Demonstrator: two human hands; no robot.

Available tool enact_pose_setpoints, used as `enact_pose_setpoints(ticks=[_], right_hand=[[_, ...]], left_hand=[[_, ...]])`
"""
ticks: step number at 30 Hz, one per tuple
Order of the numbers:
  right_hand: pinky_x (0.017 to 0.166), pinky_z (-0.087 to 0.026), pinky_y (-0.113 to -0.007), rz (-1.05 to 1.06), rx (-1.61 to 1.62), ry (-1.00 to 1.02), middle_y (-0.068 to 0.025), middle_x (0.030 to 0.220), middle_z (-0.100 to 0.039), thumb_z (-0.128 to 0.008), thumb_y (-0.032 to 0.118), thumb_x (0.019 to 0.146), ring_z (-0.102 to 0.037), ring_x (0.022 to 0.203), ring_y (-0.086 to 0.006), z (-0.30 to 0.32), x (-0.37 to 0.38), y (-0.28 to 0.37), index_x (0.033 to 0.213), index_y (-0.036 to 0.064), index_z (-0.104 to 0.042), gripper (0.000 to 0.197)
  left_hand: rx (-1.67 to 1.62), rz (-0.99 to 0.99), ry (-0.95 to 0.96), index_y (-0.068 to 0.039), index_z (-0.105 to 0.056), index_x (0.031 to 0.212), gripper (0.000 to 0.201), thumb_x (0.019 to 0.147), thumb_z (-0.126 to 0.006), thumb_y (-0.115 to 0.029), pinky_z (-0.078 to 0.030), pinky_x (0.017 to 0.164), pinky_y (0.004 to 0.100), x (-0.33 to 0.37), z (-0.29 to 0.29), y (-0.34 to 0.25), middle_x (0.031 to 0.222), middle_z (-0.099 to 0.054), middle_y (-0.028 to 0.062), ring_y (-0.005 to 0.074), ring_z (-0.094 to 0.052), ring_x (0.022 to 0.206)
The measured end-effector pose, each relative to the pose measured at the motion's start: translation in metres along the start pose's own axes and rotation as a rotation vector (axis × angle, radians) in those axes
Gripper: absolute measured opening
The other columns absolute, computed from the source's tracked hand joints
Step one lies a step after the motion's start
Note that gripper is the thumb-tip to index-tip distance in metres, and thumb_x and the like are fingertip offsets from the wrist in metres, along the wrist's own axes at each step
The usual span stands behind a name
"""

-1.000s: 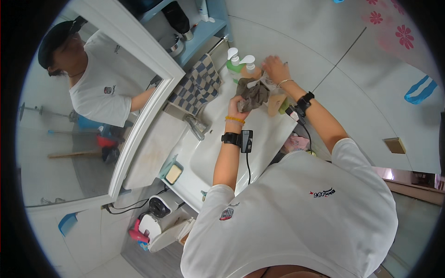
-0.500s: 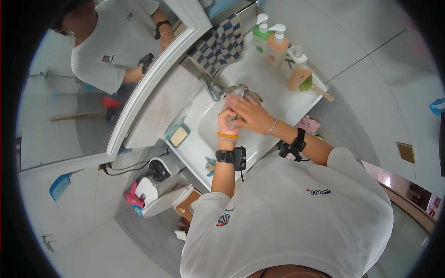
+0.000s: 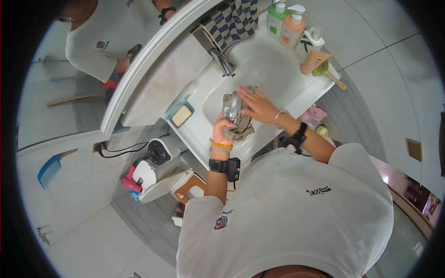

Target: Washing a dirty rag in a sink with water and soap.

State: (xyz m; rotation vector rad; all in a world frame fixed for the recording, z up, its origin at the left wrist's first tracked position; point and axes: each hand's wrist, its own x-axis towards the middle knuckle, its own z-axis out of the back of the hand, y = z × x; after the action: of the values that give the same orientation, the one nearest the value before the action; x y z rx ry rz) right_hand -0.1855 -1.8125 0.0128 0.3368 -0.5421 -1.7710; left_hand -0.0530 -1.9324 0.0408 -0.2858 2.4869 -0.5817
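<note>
A wet grey-brown cloth (image 3: 241,129) hangs bunched over the white sink basin (image 3: 273,69), with a shiny, whitish wet patch along its upper side. My left hand (image 3: 221,131) is closed around the cloth's near left edge. Against its far right side lies my right hand (image 3: 260,107), fingers stretched out flat and the palm turned toward the cloth. Part of the cloth is hidden behind those fingers. The chrome faucet (image 3: 223,62) stands just beyond my hands; no stream of water is visible from it.
Left of the basin, a soap bar (image 3: 181,116) sits in a teal dish. Pump bottles, one green (image 3: 277,21) and one orange (image 3: 293,31), stand at the far right with a tan tube (image 3: 315,62). A checkered towel (image 3: 232,23) hangs behind the faucet; a mirror (image 3: 88,60) is on the left.
My hands have come nearer and away from the faucet. The right palm has shifted off the left hand toward the right, and more of the cloth shows between them.
</note>
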Motion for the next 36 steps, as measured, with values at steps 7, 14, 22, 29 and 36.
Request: enact_pose_setpoints(ticks=[7, 14, 22, 29, 36], right_hand=[[0.1, -0.018, -0.043, 0.137, -0.005, 0.112, -0.0109, 0.135, -0.022, -0.039, 0.04, 0.084, -0.02, 0.125, -0.0272, -0.034, -0.025, -0.018, 0.127, 0.0045, -0.027, 0.057], [0.099, -0.023, -0.036, -0.646, 1.664, -0.035, -0.0075, 0.124, -0.04, -0.042, 0.042, 0.085, -0.034, 0.117, -0.0212, -0.069, 0.011, -0.046, 0.127, 0.0099, -0.029, 0.055], [0.081, -0.043, -0.029, -0.622, 1.613, 0.016, -0.0073, 0.109, -0.05, -0.057, 0.021, 0.079, -0.05, 0.096, -0.0159, -0.066, 0.028, -0.068, 0.118, 0.0046, -0.04, 0.045], [0.079, -0.042, -0.028, -0.467, 1.081, -0.583, -0.0073, 0.1, -0.056, -0.057, 0.004, 0.07, -0.053, 0.09, -0.0177, -0.042, 0.044, -0.078, 0.105, 0.0011, -0.05, 0.036], [0.077, -0.043, -0.035, -0.063, 0.578, -0.239, -0.0113, 0.092, -0.055, -0.058, 0.016, 0.066, -0.053, 0.089, -0.027, -0.079, 0.026, 0.013, 0.093, 0.0049, -0.054, 0.029]], left_hand=[[0.042, 0.028, 0.069, 0.004, -0.046, 0.107, 0.055, 0.052, -0.041, 0.003, -0.043, 0.081, 0.0319, -0.001, 0.033, -0.011, 0.096, -0.055, 0.0145, 0.0257, -0.053, 0.089], [0.039, 0.096, 0.147, 0.004, -0.044, 0.11, 0.059, 0.051, -0.041, 0.004, -0.042, 0.084, 0.0309, 0.02, 0.057, 0.002, 0.1, -0.054, 0.0149, 0.026, -0.052, 0.092], [0.188, 0.27, 0.021, 0.001, -0.04, 0.114, 0.058, 0.056, -0.042, 0.003, -0.045, 0.076, 0.0323, 0.039, 0.075, 0.012, 0.099, -0.053, 0.0095, 0.0213, -0.053, 0.088], [0.013, 0.313, -0.104, -0.003, -0.042, 0.113, 0.034, 0.082, -0.043, -0.017, -0.043, 0.083, 0.0321, 0.05, 0.086, 0.044, 0.111, -0.05, 0.01, 0.0222, -0.052, 0.098], [-0.427, 0.156, 0.426, -0.002, -0.048, 0.103, 0.041, 0.086, -0.042, -0.039, -0.045, 0.077, 0.0317, 0.092, 0.125, 0.066, 0.103, -0.055, 0.0094, 0.021, -0.054, 0.093]])
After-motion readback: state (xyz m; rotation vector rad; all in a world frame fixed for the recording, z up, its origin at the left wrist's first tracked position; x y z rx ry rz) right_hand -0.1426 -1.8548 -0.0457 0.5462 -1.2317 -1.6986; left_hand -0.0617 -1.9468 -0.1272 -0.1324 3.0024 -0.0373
